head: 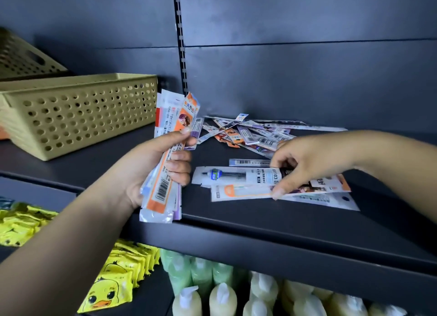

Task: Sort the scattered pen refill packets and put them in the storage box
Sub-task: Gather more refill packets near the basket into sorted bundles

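My left hand (156, 164) grips an upright stack of pen refill packets (170, 135), orange and white ones in front. My right hand (305, 161) reaches down onto a few flat packets (238, 176) near the shelf's front edge, thumb and fingers pinching the edge of an orange-and-white packet (243, 191). A loose pile of several more packets (250, 133) lies further back on the dark shelf (236, 223). The beige perforated storage box (78, 112) stands at the left of the shelf, its inside hidden from here.
A second perforated basket (21, 55) sits behind the box at far left. Below the shelf are yellow duck-print packs (118, 280) and green and pale yellow bottles (212, 289). The dark back panel has a slotted upright (181, 43).
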Demonstrator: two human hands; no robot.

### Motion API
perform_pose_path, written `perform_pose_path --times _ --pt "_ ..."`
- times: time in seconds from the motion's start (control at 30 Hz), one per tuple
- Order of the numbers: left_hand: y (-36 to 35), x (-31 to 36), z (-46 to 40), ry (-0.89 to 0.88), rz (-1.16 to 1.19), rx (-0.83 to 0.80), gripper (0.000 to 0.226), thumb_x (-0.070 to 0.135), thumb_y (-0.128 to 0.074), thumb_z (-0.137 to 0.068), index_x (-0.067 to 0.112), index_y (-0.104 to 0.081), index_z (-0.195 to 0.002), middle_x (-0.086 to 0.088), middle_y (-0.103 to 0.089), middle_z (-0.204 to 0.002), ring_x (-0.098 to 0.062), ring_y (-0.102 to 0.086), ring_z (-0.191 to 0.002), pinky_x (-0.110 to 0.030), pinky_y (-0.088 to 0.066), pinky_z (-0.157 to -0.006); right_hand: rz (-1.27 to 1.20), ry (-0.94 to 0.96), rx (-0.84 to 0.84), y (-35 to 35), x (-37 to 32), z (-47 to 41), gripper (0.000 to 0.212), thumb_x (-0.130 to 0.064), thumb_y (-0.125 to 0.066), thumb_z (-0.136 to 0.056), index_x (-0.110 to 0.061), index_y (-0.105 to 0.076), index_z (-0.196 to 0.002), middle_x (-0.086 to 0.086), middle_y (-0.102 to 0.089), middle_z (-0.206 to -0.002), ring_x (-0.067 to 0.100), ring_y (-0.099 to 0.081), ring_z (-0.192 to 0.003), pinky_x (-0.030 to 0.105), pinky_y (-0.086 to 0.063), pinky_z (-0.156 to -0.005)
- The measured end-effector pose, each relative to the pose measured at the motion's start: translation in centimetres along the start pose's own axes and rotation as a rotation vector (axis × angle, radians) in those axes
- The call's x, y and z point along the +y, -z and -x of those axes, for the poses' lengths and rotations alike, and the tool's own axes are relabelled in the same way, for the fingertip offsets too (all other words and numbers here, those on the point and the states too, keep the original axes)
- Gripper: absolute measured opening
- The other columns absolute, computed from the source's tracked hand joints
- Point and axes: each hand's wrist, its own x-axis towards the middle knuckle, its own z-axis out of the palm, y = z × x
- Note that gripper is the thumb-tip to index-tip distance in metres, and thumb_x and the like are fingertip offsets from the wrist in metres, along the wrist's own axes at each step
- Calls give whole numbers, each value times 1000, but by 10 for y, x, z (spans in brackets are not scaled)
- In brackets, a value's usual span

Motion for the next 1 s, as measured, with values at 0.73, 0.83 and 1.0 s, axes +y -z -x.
perform_pose_path --times 0.73,0.83,1.0 --pt "-26 5 1 -76 -109 64 41 16 -87 -45 18 -50 -64 5 -49 -46 -2 -35 -27 -11 -31 -32 -1081 -113 373 17 0 4 22 -25 -72 -57 -14 -66 -75 0 -65 -49 13 -61 -40 29 -54 -44" --pt "-54 2 -3 -160 -260 111 29 13 -72 -55 17 -47 -67 -4 -67 -66 -2 -35 -29 -10 -30 -38 -1307 -32 508 15 -10 0 20 -23 -72 -59 -14 -66 -75 2 -68 -54 17 -66 -46 38 -57 -47" --pt "-79 -8 -8 -119 -463 34 15 15 -71 -51 17 -59 -43 6 -50 -41 -3 -34 -31 -12 -30 -37 -1556 5 705 8 -20 -3 7 -15 -67 -77 -12 -61 -74 1 -66 -49 16 -65 -44 34 -54 -40"
